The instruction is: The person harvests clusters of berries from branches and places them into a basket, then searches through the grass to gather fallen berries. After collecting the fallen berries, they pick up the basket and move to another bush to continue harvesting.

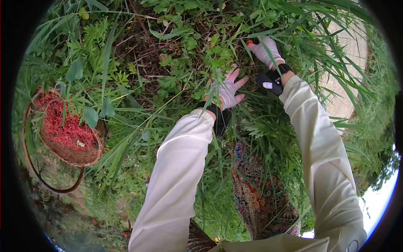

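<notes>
My left hand (228,90) wears a pale fingerless wrap and reaches into the green plants, its fingers spread apart with nothing between them. Leafy stems (222,59) stand right at its fingertips. Farther up and to the right, my right hand (267,51), in a similar striped wrap, reaches in among long grass blades (289,21). A small orange piece (250,43) shows at its finger end; the other fingers are hidden, so I cannot tell what it grips. Black bands circle both wrists, and a dark device (268,84) with a white label sits at the right one.
On the left, a wicker basket (69,156) with a tall curved handle (63,191) holds many small red berries (63,122). Dry stalks (140,54) lie among the weeds. A pale stone-like slab (340,75) is at the right. Patterned cloth (260,189) shows below my hands.
</notes>
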The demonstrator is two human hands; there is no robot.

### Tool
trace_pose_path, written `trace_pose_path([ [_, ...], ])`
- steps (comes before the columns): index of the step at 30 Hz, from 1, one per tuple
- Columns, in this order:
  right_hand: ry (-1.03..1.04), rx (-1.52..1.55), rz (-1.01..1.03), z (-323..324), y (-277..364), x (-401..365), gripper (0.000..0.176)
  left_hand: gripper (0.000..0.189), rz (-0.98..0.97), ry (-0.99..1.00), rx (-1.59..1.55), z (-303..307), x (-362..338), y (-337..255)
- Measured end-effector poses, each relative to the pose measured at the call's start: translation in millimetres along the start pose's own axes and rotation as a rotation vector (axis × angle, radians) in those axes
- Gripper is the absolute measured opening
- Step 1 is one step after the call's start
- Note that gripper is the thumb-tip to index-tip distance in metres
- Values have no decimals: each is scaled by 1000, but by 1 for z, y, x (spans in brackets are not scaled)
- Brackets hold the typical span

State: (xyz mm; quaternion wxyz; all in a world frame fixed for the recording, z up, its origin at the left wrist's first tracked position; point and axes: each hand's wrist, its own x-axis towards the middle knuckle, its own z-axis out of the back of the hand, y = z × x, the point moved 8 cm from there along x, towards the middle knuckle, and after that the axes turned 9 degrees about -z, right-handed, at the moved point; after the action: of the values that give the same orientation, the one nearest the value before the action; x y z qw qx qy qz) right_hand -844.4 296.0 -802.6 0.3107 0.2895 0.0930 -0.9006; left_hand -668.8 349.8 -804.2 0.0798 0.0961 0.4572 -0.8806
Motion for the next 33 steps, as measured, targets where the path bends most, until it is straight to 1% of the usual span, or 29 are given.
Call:
trace_pose_path([
  [2,36,368,66,1,-8,-8,37,62,4,7,6,0,1,-1],
  [3,36,365,67,-1,-14,-9,37,62,10,15,14,-1,1,0],
  [5,24,479,8,-5,-31,-11,27,62,2,-1,14,-3,1,2],
  [7,29,508,-32,-5,-34,-15,27,62,-11,-13,16,-3,0,1],
  [9,75,534,-3,-7,-31,-16,32,62,-18,-23,56,-1,0,0],
  [10,73,533,-4,-9,-32,-15,32,62,-21,-24,56,-1,0,0],
  [12,-108,437,86,2,-22,-19,39,62,-17,-2,66,-1,0,0],
  [13,-76,437,65,7,-11,-27,49,62,-20,-3,66,1,2,-1],
  [15,-297,168,279,6,8,-27,54,62,-2,53,107,-1,2,-1],
  [16,-296,170,277,4,8,-23,54,62,-3,56,108,0,3,-2],
  [18,-113,51,231,-13,10,-11,58,62,2,74,100,0,3,-1],
  [19,-113,52,231,-4,16,-8,58,62,2,75,101,-1,3,-1],
  [21,309,93,35,-20,9,0,56,62,-8,51,94,0,2,-1],
  [22,222,89,108,-14,13,-4,52,62,-10,52,95,-1,2,-1],
  [23,221,89,107,-12,11,-7,52,62,-6,49,93,0,2,-1],
  [25,175,109,237,0,18,-17,48,63,-2,43,89,-5,5,-2],
  [27,168,169,359,-10,13,-10,45,64,-43,-100,-34,-8,1,2],
  [28,108,213,560,-19,10,-3,40,65,-52,-178,-96,-11,-1,4],
  [29,143,192,501,-7,25,-14,35,67,-56,-243,-78,-20,0,8],
  [30,111,55,455,-3,33,-18,32,69,-62,-304,-63,-31,1,12],
  [31,232,187,451,-1,36,-22,34,68,-50,-281,-217,-41,3,17],
  [32,158,83,383,-12,23,-9,36,66,7,-211,-233,-37,3,16],
  [33,83,130,335,-37,-8,19,37,65,64,-140,-244,-34,4,15],
])
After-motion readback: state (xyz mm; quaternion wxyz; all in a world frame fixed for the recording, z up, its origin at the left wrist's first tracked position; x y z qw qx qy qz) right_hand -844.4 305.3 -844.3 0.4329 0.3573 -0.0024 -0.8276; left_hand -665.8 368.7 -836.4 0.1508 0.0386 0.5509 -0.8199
